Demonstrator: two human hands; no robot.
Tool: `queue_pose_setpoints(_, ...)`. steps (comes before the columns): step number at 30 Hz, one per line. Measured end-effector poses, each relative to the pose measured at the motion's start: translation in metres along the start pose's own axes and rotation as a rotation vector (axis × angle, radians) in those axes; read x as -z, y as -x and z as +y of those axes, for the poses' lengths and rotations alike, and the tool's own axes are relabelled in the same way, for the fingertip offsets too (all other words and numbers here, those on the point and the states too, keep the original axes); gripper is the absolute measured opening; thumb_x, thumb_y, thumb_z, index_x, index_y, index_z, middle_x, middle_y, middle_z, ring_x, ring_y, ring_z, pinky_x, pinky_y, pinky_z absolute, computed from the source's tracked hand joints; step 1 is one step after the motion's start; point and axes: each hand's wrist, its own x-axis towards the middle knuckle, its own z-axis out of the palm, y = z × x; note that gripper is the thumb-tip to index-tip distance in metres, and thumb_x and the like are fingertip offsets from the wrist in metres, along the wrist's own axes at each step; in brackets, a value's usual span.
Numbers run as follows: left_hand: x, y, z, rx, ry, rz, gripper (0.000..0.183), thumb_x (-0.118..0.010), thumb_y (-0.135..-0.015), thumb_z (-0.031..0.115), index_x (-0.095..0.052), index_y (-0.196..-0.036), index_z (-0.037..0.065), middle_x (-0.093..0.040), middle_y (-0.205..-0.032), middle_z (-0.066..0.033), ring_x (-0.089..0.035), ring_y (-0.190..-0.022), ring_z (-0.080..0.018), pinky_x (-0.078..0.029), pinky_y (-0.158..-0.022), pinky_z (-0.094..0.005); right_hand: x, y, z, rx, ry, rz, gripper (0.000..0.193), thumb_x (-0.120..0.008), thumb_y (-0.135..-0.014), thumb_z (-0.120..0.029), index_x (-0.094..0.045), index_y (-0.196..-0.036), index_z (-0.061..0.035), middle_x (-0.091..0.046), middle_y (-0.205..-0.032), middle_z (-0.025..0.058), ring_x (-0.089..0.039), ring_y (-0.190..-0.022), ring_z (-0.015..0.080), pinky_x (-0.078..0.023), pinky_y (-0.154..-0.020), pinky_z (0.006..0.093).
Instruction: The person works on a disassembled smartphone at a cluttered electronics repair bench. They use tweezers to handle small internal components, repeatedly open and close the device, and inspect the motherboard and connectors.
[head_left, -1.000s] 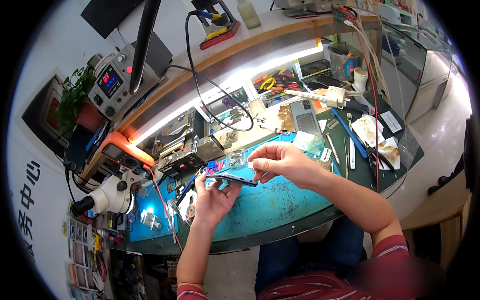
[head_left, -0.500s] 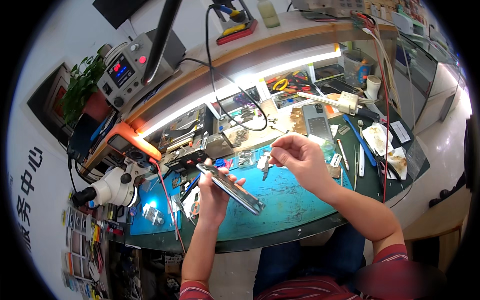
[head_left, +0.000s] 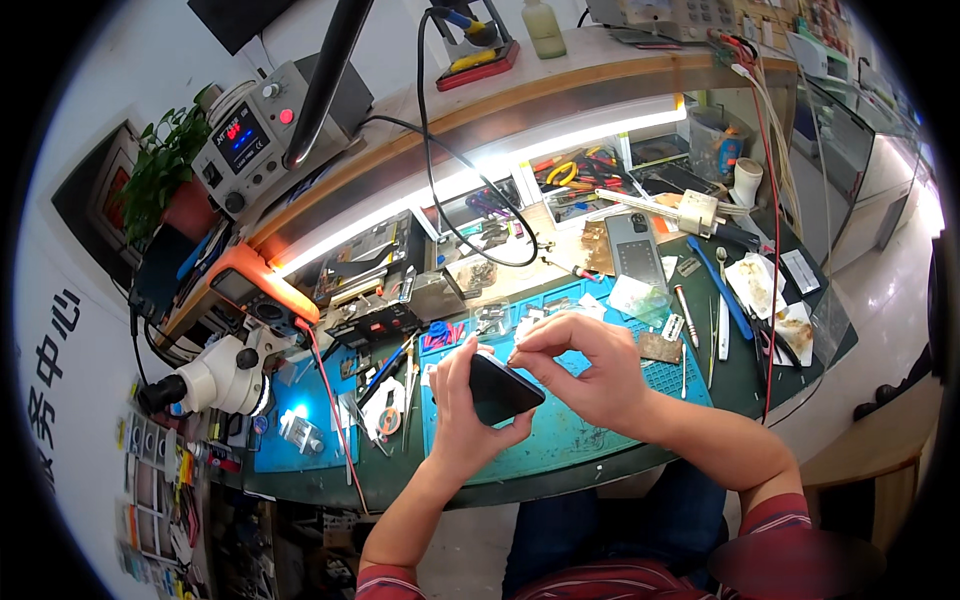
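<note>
My left hand (head_left: pixel 462 425) is wrapped round a smartphone (head_left: pixel 503 390), its dark flat face turned up and its length slanting over the blue work mat (head_left: pixel 545 440). Thumb and fingers grip opposite long edges of it. At the phone's far end is my right hand (head_left: pixel 600 375), thumb and forefinger pinched together; whatever sits between the fingertips is too small to make out. Behind the hands, small parts lie in clear bags (head_left: pixel 490 318) on the mat. Another phone, grey with its back up (head_left: pixel 637 248), rests beyond my right hand.
A white microscope (head_left: pixel 215 375) and an orange multimeter (head_left: pixel 262 290) stand on the left. Tweezers, a blue brush-like tool (head_left: pixel 718 285) and stained tissues (head_left: pixel 752 283) lie on the right. A black cable (head_left: pixel 428 150) hangs ahead; a red lead (head_left: pixel 778 210) runs down the right side.
My left hand has turned the phone from nearly edge-on to dark face up and shifted it right. My right hand has come down and left to the phone's far end, still pinched.
</note>
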Motion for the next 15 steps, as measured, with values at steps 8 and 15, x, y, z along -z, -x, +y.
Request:
queue_pose_setpoints(8,0.0001,0.0006,0.0017,0.008,-0.004,0.006,0.112,-0.094,-0.064,0.020,-0.030,-0.154,0.001,-0.056,-0.128,-0.0155,-0.054,-0.111,-0.0321,-0.037,-0.097,-0.0457,-0.0009,0.0024,0.0023,-0.077,-0.030,-0.022,0.012,-0.076,-0.089,0.004,-0.069,-0.099,0.0018,-0.075,-0.097,0.0119,-0.078,-0.087,0.0185,-0.062,-0.077,0.0291)
queue_pose_setpoints(15,0.0001,0.0027,0.0034,-0.028,0.000,-0.036,0.111,-0.094,-0.064,0.021,-0.031,-0.154,0.002,-0.056,-0.129,-0.0147,-0.054,-0.113,-0.0319,-0.037,-0.095,-0.0460,-0.0021,0.0002,0.0012,-0.011,-0.039,0.031,0.012,-0.075,-0.090,0.004,-0.068,-0.099,0.0023,-0.075,-0.098,0.0134,-0.078,-0.088,0.0193,-0.062,-0.077,0.0294)
